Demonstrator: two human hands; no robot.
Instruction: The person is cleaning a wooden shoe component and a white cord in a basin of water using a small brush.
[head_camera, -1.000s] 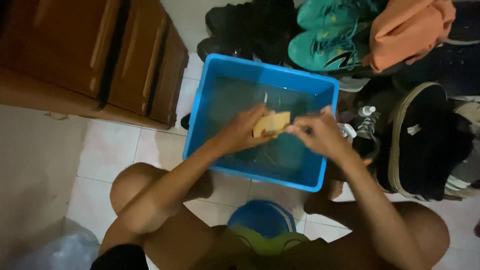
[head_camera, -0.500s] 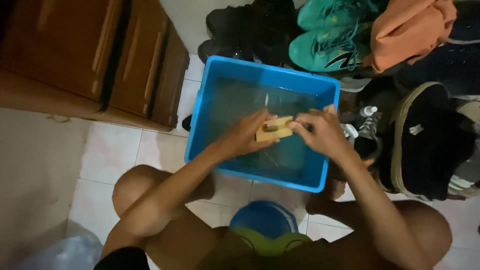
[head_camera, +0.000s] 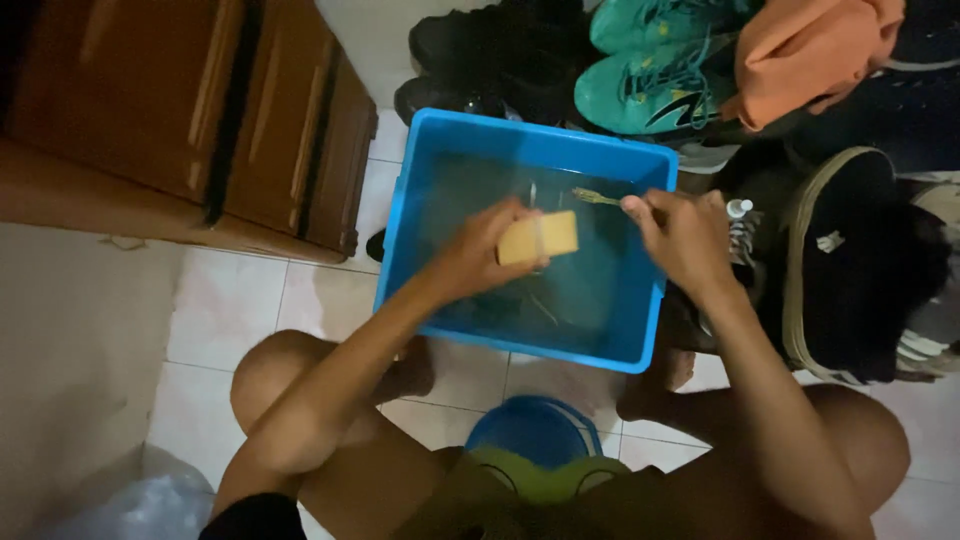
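At the far left stands a brown wooden cabinet on the pale tiled floor, and a clear plastic bag lies in the bottom left corner. Next to the cabinet, in the middle, sits a blue plastic tub with water in it. The person squats in front of the tub, with the knees at both sides.

The left hand is over the tub, and its fingers are closed around a yellow sponge, which sticks out to the right of the hand, above the water. Just to the right of the sponge, with a small gap, is a fork. Its prongs point to the left, toward the sponge. The right hand holds the fork by the handle, with the fingers pinched on it, near the right wall of the tub.

Below the tub, between the legs, a round blue lid is partly visible on the floor. Behind the tub there are black shoes and green sport shoes. Further right lies an orange cloth, and below it a dark bag with a tan edge.
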